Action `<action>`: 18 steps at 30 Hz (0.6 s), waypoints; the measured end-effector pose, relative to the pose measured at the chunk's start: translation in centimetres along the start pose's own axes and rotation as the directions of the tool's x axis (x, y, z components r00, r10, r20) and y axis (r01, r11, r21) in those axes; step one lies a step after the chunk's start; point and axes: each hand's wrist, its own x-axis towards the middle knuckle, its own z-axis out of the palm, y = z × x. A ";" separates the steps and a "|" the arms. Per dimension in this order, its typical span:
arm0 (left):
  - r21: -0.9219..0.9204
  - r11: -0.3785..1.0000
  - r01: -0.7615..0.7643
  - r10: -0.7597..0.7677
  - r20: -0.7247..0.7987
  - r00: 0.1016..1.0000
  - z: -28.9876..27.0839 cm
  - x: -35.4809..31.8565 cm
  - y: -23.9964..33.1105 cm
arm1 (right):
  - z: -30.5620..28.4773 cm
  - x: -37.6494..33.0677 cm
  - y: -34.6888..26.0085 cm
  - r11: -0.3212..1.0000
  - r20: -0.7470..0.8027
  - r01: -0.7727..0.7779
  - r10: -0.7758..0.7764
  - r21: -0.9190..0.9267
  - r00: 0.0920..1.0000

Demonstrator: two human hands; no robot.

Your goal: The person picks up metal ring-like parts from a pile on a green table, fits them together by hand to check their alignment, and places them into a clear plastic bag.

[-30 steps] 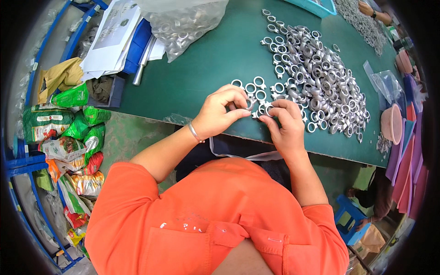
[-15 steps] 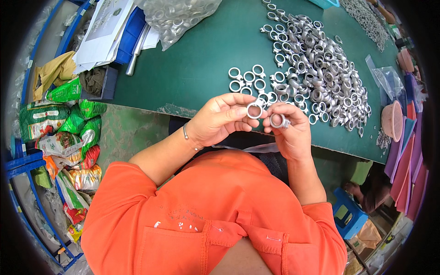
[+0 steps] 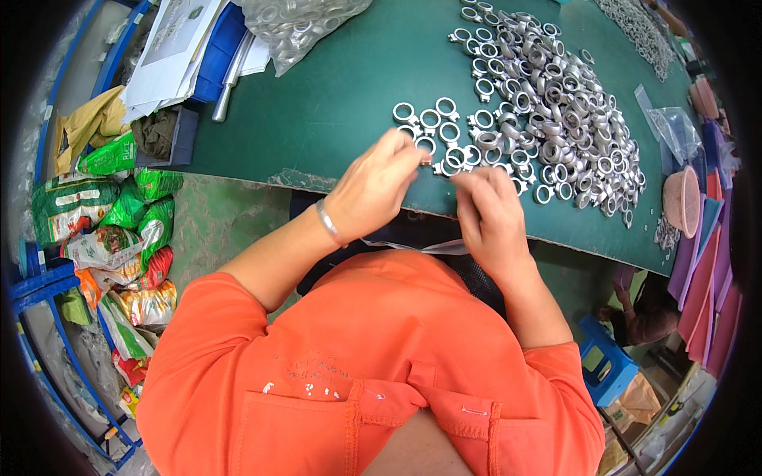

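Note:
My left hand (image 3: 373, 186) and my right hand (image 3: 488, 210) meet at the near edge of the green table (image 3: 333, 111). Their fingertips pinch a small silver metal ring part (image 3: 438, 164) between them. Just beyond the fingers lies a small group of the same silver rings (image 3: 432, 127) laid flat. A large heap of silver rings (image 3: 556, 111) covers the table to the right. A metal bangle sits on my left wrist.
A clear bag of rings (image 3: 298, 24) and papers on a blue tray (image 3: 186, 47) lie at the table's far left. Colourful packets (image 3: 111, 230) pile on the floor at left. A pink bowl (image 3: 684, 198) and a plastic bag (image 3: 671, 131) sit at the right; a blue stool (image 3: 605, 361) below.
My hands lifted off the table with a ring half a second ago, and now sit lower again near the small group of rings.

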 end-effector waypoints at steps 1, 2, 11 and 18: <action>0.054 0.998 -0.013 0.014 -0.013 1.000 0.4 0.6 -0.5 | 0.3 0.7 0.0 0.998 -0.025 -0.034 0.032 -0.054 0.999; 0.108 0.994 -0.025 0.028 -0.026 0.999 0.8 1.0 -1.1 | 0.5 1.1 0.1 0.995 -0.017 -0.049 0.048 -0.092 0.999; -0.763 0.571 0.301 -0.330 0.122 0.936 1.0 -1.1 -1.5 | 0.2 0.9 0.6 0.919 0.073 -0.252 0.241 0.303 0.968; -0.875 -0.107 0.473 -0.350 0.478 0.806 0.6 -1.4 -0.9 | -0.2 0.2 1.1 0.151 0.348 -0.440 0.412 0.885 0.842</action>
